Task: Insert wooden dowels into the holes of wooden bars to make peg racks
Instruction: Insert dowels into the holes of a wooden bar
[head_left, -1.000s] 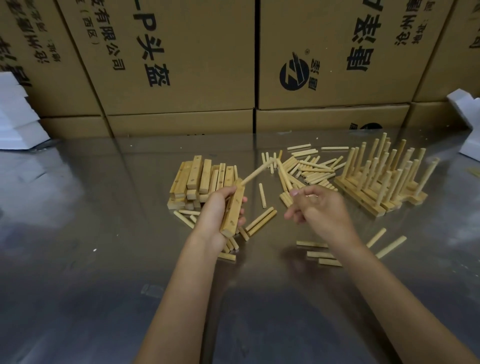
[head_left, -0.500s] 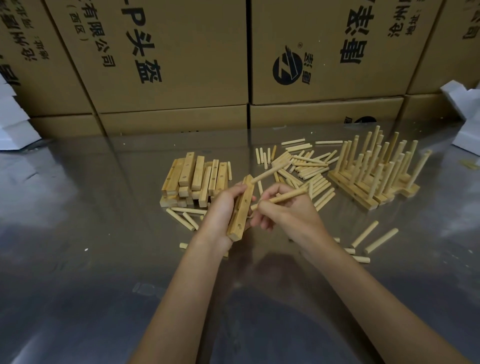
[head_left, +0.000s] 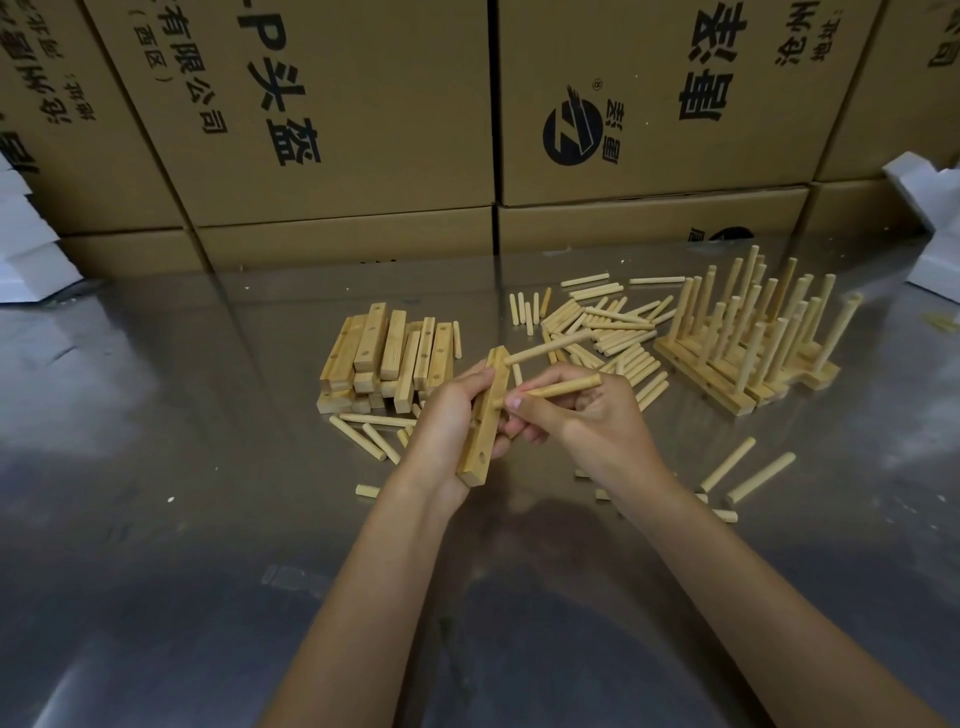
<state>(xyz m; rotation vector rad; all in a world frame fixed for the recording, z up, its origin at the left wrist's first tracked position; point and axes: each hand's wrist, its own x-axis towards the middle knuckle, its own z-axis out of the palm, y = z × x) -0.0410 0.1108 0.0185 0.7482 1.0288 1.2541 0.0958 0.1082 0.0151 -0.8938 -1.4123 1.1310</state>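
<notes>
Wooden bar (head_left: 483, 421) gripped left hand (head_left: 447, 415); dowel (head_left: 558, 388) pinched right hand (head_left: 587, 415).

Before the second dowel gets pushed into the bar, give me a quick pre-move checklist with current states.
1. Left hand grips the bar firmly: ok.
2. First dowel in the top hole: ok.
3. Right hand pinches the second dowel: ok.
4. Dowel tip at the middle hole: ok; depth cannot tell.
5. Bottom hole free: ok.
6. Spare dowels in reach: ok.
</notes>
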